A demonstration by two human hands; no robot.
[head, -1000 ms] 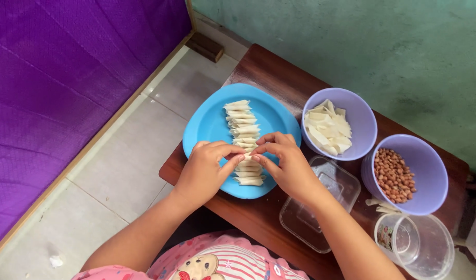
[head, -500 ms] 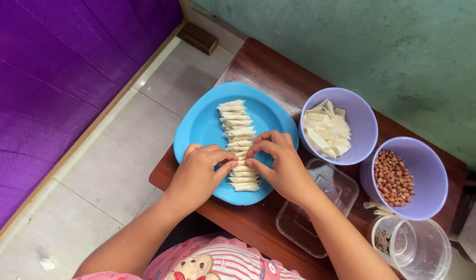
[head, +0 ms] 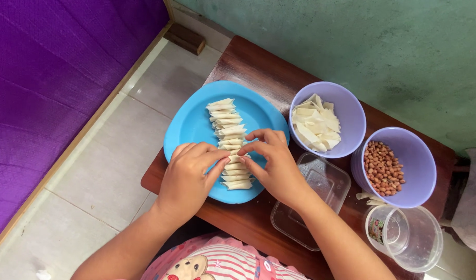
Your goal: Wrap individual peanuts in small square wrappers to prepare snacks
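Hands: two, left point(head: 189, 176) and right point(head: 271, 163), each grip pinched on one roll point(head: 233, 155).
Rolls: about a dozen, one row on plate point(head: 189, 124).
Bowls: two, wrappers point(head: 316, 122), peanuts point(head: 383, 166).
Tubs: two, on table point(head: 248, 67).

Piece pinched btwn fingertips point(head: 233, 154) mostly hidden; clear jar point(head: 411, 238) bottom cut off.

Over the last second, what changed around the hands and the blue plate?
Little: both hands, left hand and right hand, stay pinched on a folded wrapper over the row on the blue plate. Only the view drifted; bowls and containers kept their places.
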